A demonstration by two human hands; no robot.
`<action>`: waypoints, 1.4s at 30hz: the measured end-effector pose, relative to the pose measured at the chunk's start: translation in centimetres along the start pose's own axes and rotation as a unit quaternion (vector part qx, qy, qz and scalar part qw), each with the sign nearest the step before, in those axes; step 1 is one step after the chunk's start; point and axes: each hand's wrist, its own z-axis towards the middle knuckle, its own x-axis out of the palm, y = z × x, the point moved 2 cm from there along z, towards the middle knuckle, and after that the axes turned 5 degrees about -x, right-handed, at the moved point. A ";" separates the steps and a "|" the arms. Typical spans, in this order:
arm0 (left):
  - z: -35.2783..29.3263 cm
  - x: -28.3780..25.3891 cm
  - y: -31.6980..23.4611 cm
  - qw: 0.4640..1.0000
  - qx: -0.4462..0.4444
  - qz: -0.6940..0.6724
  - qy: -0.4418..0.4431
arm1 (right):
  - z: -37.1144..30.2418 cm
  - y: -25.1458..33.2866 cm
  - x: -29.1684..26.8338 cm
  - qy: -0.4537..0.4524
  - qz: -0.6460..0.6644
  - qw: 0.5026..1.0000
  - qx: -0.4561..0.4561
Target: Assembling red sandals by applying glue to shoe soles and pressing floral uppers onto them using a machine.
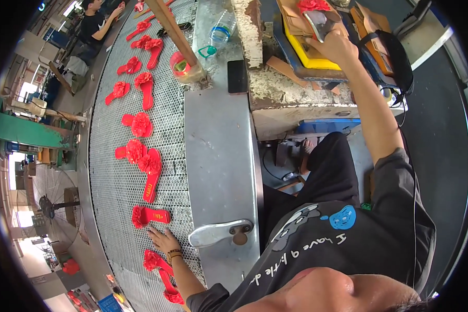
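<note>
My left hand [165, 241] rests with fingers spread on the perforated metal conveyor [106, 171]. It holds nothing. Just beyond its fingertips lies a red sandal [156, 215] with a flower on its strap. Closer to my left forearm are more red sandals [170, 281]. My right arm reaches to the far right, where my right hand [339, 50] grips the end of a sandal [321, 23] with a greyish sole and a red flower [313, 5]. That sandal is over a yellow tray [302, 54] with brown sheets; the fingers are partly hidden.
Several red flower sandals [150, 166] line the conveyor. A wooden post [171, 31] stands beside a phone [237, 77] and a plastic bottle [221, 32]. A metal shoe-shaped plate [216, 234] is fixed to the ledge. A fan [52, 205] and another person [94, 23] are at left.
</note>
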 end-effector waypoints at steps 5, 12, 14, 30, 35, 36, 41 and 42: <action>1.5 0.6 0.7 0.988 -0.147 -0.045 0.027 | -7.6 3.5 -4.4 0.027 0.053 0.998 0.028; -2.6 0.7 1.4 0.999 -0.022 -0.023 0.012 | -18.4 2.3 -0.9 -0.234 0.240 0.928 -0.163; 0.1 1.1 1.6 0.995 -0.094 -0.020 0.020 | -20.1 4.0 2.2 -0.063 0.324 0.939 -0.102; 2.6 2.1 4.8 0.968 -0.235 -0.085 0.021 | -27.2 18.0 5.6 0.136 0.386 0.842 -0.351; 7.4 4.5 7.6 0.847 -0.304 -0.411 0.150 | -13.6 4.8 0.9 -0.301 0.289 0.898 -0.138; 7.3 2.9 2.4 0.880 -0.295 -0.345 0.141 | -10.7 2.9 -0.6 -0.360 0.169 0.913 -0.096; 5.7 -0.2 -6.3 0.963 -0.256 -0.062 -0.056 | 5.2 -4.3 4.5 -0.255 0.157 0.949 -0.102; 6.6 -0.8 -4.4 0.961 -0.239 -0.140 -0.010 | 7.6 -4.6 5.6 -0.221 0.260 0.937 -0.068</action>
